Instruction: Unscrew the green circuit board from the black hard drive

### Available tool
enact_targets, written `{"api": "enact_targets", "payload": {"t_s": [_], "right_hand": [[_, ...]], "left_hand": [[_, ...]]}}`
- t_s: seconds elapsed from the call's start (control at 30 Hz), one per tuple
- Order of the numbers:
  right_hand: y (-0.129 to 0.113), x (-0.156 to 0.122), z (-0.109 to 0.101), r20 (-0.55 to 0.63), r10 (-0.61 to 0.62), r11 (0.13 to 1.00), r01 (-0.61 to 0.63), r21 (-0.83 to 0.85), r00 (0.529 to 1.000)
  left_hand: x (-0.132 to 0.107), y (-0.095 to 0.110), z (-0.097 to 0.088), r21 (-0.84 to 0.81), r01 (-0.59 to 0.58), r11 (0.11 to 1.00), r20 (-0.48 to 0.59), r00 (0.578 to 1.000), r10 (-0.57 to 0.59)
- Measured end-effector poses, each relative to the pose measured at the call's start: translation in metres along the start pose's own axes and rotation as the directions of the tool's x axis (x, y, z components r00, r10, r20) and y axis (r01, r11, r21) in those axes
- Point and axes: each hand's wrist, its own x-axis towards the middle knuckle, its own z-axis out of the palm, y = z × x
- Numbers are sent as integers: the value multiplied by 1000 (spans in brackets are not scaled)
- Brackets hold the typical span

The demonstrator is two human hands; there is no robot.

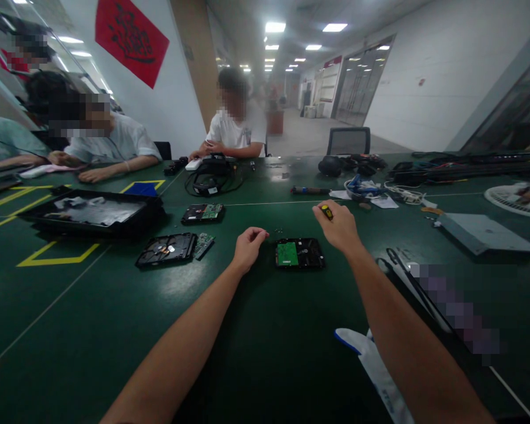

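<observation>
A black hard drive (307, 253) with a green circuit board (287, 254) facing up lies on the green table (115, 318) between my hands. My left hand (248, 246) hovers just left of it with fingers pinched together on something I cannot make out. My right hand (339, 225) is above and right of the drive, closed around a small yellow-and-black screwdriver (327, 211). A few tiny screws (277, 231) lie on the table beyond the drive.
Two more opened drives (166, 249) (202, 212) and a loose circuit board (203, 244) lie to the left, near a black tray (90, 212). Cables, tools (309, 190) and a grey plate (483, 232) sit on the right. A white glove (371, 365) lies under my right arm. Other people sit at the far side.
</observation>
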Motion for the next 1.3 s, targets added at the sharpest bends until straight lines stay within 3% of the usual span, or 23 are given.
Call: {"api": "enact_targets", "payload": {"t_s": [0.1, 0.2, 0.37, 0.63, 1.0, 1.17, 1.3], "right_hand": [[16, 0, 14, 260, 66, 990, -31, -135, 963], [28, -5, 29, 469, 156, 975, -59, -215, 869], [32, -10, 39, 541, 159, 978, -58, -199, 826], [28, -10, 36, 558, 161, 975, -45, -216, 814], [20, -8, 30, 642, 166, 975, -28, -220, 749], [7, -14, 21, 735, 88, 992, 9, -127, 673], [4, -19, 15, 840, 87, 991, -132, -18, 536]], "left_hand": [[-7, 11, 1, 155, -28, 987, 129, 992, 8], [-15, 24, 2, 288, -139, 948, 318, 947, 43], [-22, 35, 6, 472, -345, 811, 482, 872, 90], [-18, 33, 3, 489, -367, 791, 538, 841, 58], [-1, 31, -24, 550, -362, 752, 550, 835, 1], [6, 30, -36, 465, -366, 806, 608, 794, 9], [7, 31, -42, 493, -363, 791, 591, 806, 1]]}}
